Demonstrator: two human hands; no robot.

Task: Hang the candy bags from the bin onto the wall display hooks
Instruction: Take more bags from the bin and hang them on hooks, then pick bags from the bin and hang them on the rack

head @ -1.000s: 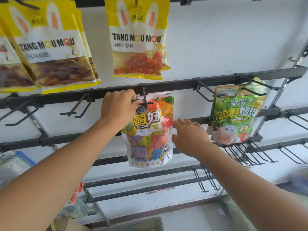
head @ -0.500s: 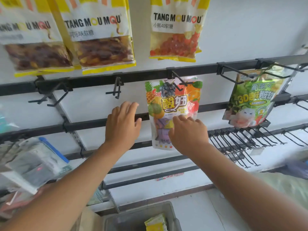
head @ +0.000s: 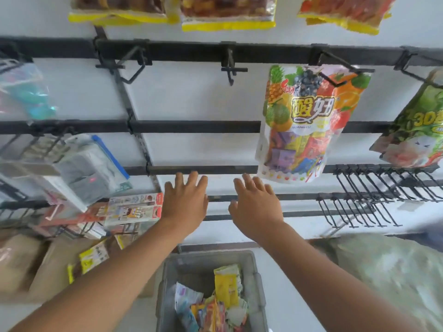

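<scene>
Head view looks down the wall rack, and the fruit-print candy bag (head: 309,123) is the thing to fix on: it hangs from a black hook (head: 335,73) on the top rail (head: 187,52), slightly tilted, its lower edge dropping past the third rail down. Nothing touches it. Just right of that bag a green candy bag (head: 417,125) hangs from the next hook, with a clear strip of white wall between the two. Left of the fruit-print bag the same rail carries two bare hooks (head: 231,68), and the wall below them is open all the way across to the clear-wrapped goods (head: 79,168) at the far left.

Below and left of the fruit-print bag both hands float in front of the lower rails, palms to the wall, fingers spread wide and holding nothing. The right hand (head: 255,204) is near the bag's bottom-left corner but apart from it; the left hand (head: 184,200) sits beside the right hand with a gap between them.

Straight under the hands, well below the bag, the grey bin (head: 167,279) stands on the floor with its rim open upward and a loose heap of candy bags (head: 215,298) inside. Down and right of the fruit-print bag a dense row of empty hooks (head: 383,185) juts out. Above, yellow-edged bags (head: 225,13) hang across the top.
</scene>
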